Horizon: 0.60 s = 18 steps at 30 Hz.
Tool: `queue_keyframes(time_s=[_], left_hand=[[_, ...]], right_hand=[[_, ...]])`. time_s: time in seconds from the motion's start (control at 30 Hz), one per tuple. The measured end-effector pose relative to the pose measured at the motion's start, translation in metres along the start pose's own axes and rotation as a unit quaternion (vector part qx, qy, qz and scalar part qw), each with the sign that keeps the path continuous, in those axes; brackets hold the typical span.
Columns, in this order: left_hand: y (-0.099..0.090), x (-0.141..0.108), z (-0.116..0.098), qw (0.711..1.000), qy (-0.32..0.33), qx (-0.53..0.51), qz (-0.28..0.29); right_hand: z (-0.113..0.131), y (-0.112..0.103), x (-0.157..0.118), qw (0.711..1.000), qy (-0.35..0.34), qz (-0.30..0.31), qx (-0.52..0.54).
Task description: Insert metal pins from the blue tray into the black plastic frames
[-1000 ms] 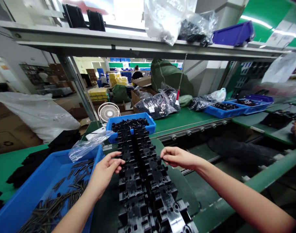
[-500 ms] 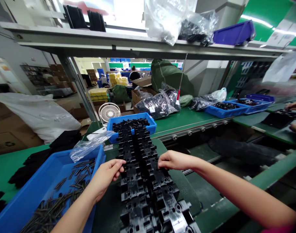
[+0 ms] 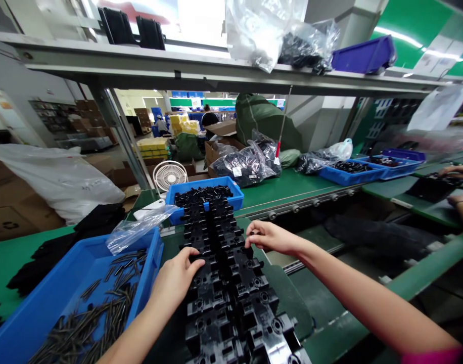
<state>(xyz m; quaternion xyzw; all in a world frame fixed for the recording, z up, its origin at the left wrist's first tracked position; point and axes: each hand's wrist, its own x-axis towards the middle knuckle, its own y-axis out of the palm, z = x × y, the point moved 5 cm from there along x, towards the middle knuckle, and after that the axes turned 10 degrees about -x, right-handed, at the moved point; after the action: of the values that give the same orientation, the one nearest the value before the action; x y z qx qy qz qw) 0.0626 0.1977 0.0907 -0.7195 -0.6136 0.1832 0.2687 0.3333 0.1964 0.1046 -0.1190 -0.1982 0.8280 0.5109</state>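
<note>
Two rows of black moulded plastic parts (image 3: 211, 290) run lengthwise in front of me, side by side with a dark gap between them. My left hand (image 3: 176, 275) is closed over the left row, thumb and forefinger bent close together at a part's edge. Whatever lies between those fingertips is hidden. Just above the right row, my right hand (image 3: 267, 236) is pinched, and a small black piece (image 3: 256, 233) shows between its fingers. Left of the rows, a blue tray (image 3: 70, 283) contains many thin dark metal pins (image 3: 116, 308).
At the far end of the rows stands a blue bin (image 3: 237, 194) of short black pieces. A clear plastic bag (image 3: 135, 232) hangs over the tray's corner. Behind are a small white fan (image 3: 171, 176) and bagged black parts (image 3: 239, 167). A co-worker's hands (image 3: 461, 174) are at far right.
My right hand has lifted slightly off the right row, its fingers turned so the small black piece shows. My left hand has shifted a little right, further over the left row.
</note>
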Motion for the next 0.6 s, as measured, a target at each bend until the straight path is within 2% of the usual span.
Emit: queue_keyframes(time_s=[0.1, 0.2, 0.33, 0.4, 0.47, 0.53, 0.6], left_hand=[[-0.011, 0.009, -0.007, 0.998, 0.034, 0.045, -0.034], [-0.029, 0.041, -0.017, 0.991, 0.082, 0.084, -0.070], [-0.048, 0.116, -0.022, 0.981, 0.111, 0.113, -0.109], [-0.051, 0.160, -0.016, 0.982, 0.096, 0.118, -0.114], [-0.048, 0.201, -0.004, 0.985, 0.063, 0.121, -0.103], [-0.040, 0.238, 0.011, 0.989, 0.025, 0.123, -0.075], [-0.030, 0.266, 0.028, 0.992, -0.010, 0.125, -0.032]], right_hand=[[-0.003, 0.002, 0.011, 0.996, -0.025, -0.045, -0.069], [-0.012, 0.006, 0.020, 0.991, -0.039, -0.085, -0.096], [-0.015, 0.011, 0.023, 0.981, -0.075, -0.103, -0.145], [-0.010, 0.012, 0.020, 0.973, -0.103, -0.078, -0.192], [-0.007, 0.011, 0.018, 0.972, -0.100, -0.033, -0.208], [-0.008, 0.003, 0.018, 0.986, -0.067, -0.004, -0.153], [-0.011, -0.009, 0.021, 0.998, -0.035, -0.003, -0.049]])
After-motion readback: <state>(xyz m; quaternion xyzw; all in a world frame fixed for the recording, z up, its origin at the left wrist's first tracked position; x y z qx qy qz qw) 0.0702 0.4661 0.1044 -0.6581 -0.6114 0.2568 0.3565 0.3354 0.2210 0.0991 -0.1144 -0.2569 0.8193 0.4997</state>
